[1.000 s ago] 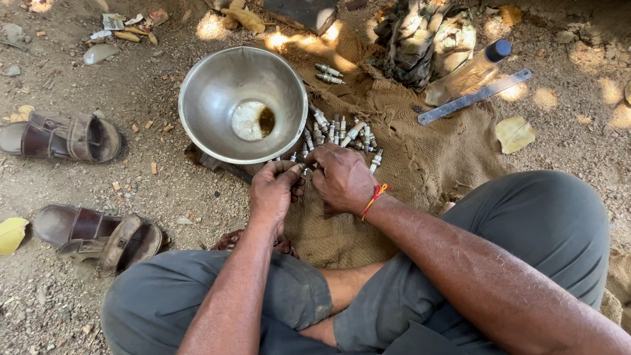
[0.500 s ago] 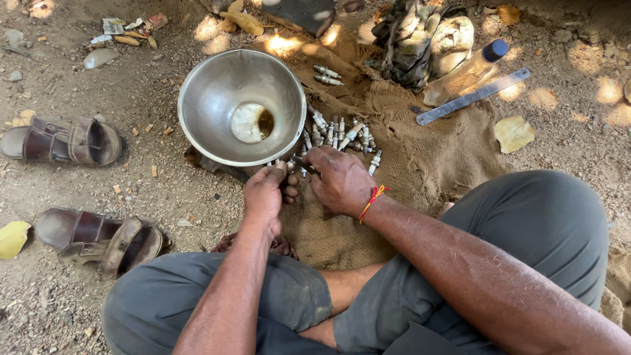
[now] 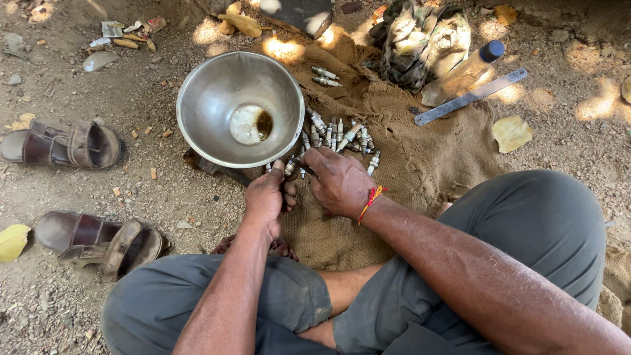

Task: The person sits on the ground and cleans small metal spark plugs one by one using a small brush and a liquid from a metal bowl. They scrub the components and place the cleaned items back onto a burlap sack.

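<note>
Spark plug (image 3: 290,167) pinched between left hand (image 3: 265,197) and right hand (image 3: 342,184), both grips closed, long axis tilted toward steel bowl (image 3: 204,98).

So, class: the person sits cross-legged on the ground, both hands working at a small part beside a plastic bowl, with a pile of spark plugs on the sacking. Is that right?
Not quite. The bowl is bare shiny metal, not plastic, as the head view shows. The rest holds: the left hand and right hand meet at a small part beside it, and spark plugs lie on the sacking.

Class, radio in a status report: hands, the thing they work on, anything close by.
Left hand and right hand together, gripping one spark plug. Spark plug pile just beyond. Metal bowl beside left hand.
</note>
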